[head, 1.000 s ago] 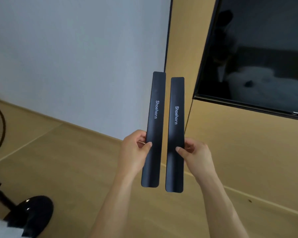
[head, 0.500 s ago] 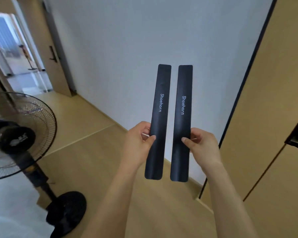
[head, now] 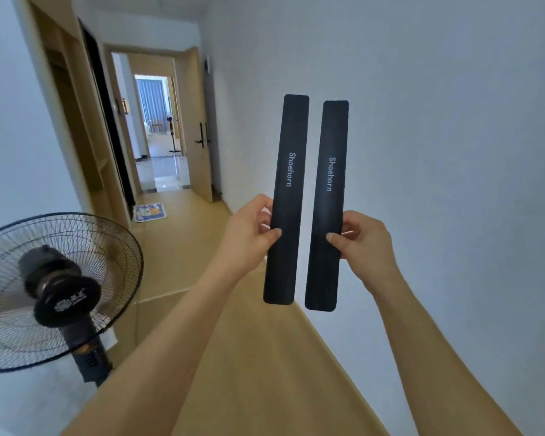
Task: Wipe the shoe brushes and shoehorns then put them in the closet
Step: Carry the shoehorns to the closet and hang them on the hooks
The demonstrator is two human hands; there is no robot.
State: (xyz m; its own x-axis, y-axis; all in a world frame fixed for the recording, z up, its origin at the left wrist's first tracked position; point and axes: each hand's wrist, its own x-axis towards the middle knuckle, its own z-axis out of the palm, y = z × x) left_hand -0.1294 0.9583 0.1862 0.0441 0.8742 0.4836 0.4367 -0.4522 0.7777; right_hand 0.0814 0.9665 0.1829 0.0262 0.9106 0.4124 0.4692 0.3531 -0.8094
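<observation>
Two long flat black shoehorns, each printed "Shoehorn" in white, stand upright side by side in front of me, a narrow gap between them. My left hand [head: 249, 234] pinches the left shoehorn [head: 288, 171] a little below its middle, thumb on the front. My right hand [head: 364, 243] pinches the right shoehorn [head: 329, 184] the same way. Both are held up in the air against the white wall. No shoe brush is in view.
A black standing fan [head: 54, 291] is close at my lower left. A wooden-floored corridor [head: 183, 247] runs ahead to an open door [head: 199, 127]. Wooden built-in shelving [head: 76, 121] lines the left side, with a small mat [head: 150, 211] on the floor beside it. The white wall [head: 438, 121] fills the right.
My view has swung left, away from the wooden panel and dark screen, toward the corridor and the fan. Both hands keep the same hold on the shoehorns.
</observation>
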